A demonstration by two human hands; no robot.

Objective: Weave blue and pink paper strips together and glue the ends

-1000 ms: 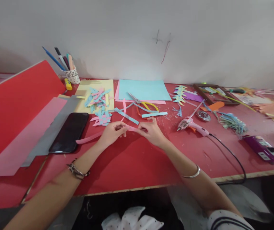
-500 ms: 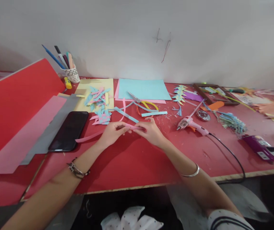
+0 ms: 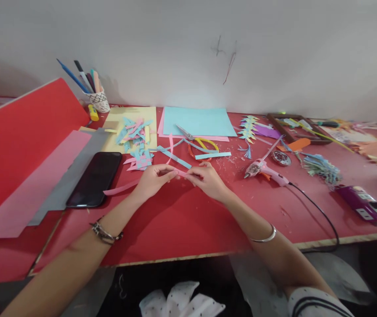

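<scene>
Between my two hands a pink paper strip (image 3: 181,173) is pinched just above the red table. My left hand (image 3: 154,179) grips it with thumb and fingers, and my right hand (image 3: 208,179) pinches it close by. Another pink strip length (image 3: 120,189) lies to the left, running under my left wrist; whether it is the same strip I cannot tell. Just beyond my fingers lie blue paper strips (image 3: 178,159) and scissors (image 3: 201,143) with yellow and red handles. A woven pink and blue paper piece (image 3: 141,160) sits past my left hand.
A black phone (image 3: 95,179) and a red folder (image 3: 26,136) lie left. Blue sheets (image 3: 198,121) are at the back, beside cut scraps (image 3: 135,132) on yellow paper. On the right are a pink glue gun (image 3: 265,171) with its cord and a purple box (image 3: 361,202).
Both hands stay on the pink strip. The fingers have shifted slightly, and a little more of the strip shows between them.
</scene>
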